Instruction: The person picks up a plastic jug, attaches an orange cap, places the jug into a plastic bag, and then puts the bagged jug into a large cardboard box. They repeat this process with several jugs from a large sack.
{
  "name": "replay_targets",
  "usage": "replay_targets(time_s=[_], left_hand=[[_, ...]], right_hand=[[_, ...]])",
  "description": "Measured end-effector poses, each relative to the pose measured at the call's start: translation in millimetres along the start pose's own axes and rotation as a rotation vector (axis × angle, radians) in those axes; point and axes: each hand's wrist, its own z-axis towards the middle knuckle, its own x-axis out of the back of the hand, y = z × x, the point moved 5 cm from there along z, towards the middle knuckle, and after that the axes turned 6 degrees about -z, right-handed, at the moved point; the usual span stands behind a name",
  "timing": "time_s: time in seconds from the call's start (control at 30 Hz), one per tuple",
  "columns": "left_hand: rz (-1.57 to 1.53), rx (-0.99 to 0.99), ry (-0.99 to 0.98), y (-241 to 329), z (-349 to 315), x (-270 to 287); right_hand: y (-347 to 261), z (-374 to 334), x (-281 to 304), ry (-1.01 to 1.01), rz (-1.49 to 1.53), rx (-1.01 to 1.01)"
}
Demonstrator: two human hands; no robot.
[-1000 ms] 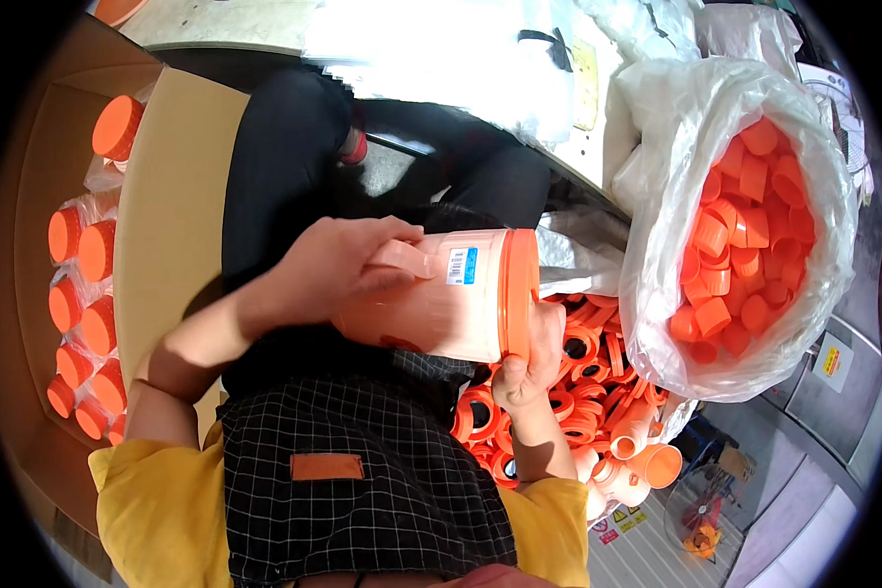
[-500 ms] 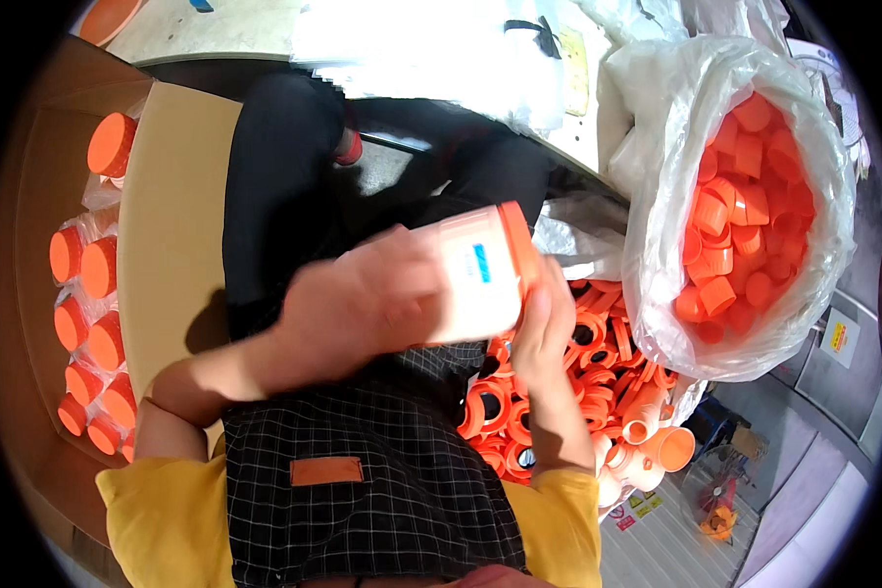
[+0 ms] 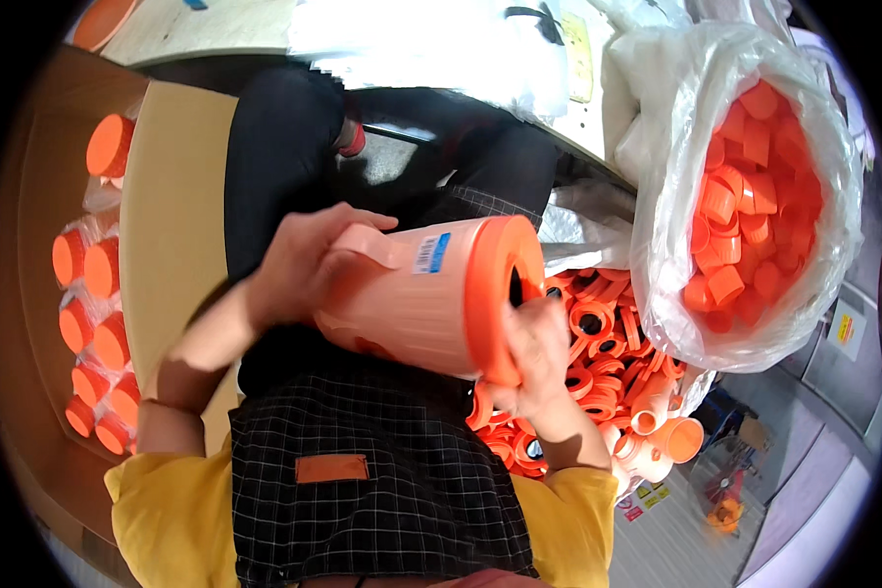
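A pale pink plastic jug (image 3: 412, 299) with a side handle and a small blue-and-white label lies tilted over my lap. An orange ring-shaped lid (image 3: 480, 294) with a dark opening sits on its mouth end, which points right. My left hand (image 3: 304, 263) is wrapped round the jug by its handle, near the base. Gripping the lid's rim at its near right edge is my right hand (image 3: 539, 355), its fingers somewhat blurred and partly inside the opening.
On my left, a cardboard box (image 3: 181, 206) holds several orange-capped containers (image 3: 101, 269) in clear wrap. A plastic bag (image 3: 661, 196) of orange caps (image 3: 750, 216) stands right. Below it lie heaped orange lids (image 3: 603, 363) and pink jugs (image 3: 647, 456). A white worktop (image 3: 235, 24) runs ahead.
The jug has turned so its handle and lid opening now show. My left hand has shifted back toward the base, and my right hand has moved down along the lid's rim.
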Motion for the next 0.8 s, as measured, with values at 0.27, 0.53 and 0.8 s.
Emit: replay_targets(time_s=[0.27,0.53,0.8], left_hand=[[-0.175,0.116,0.018,5,-23,-40],[0.418,-0.438,-0.061,103,30,-32],[0.761,-0.055,0.338,-79,253,56]], right_hand=[[27,34,-1,-0.140,0.029,-0.302],[63,18,1,-0.050,0.375,-0.653],[88,26,-9,0.007,0.541,-0.626]])
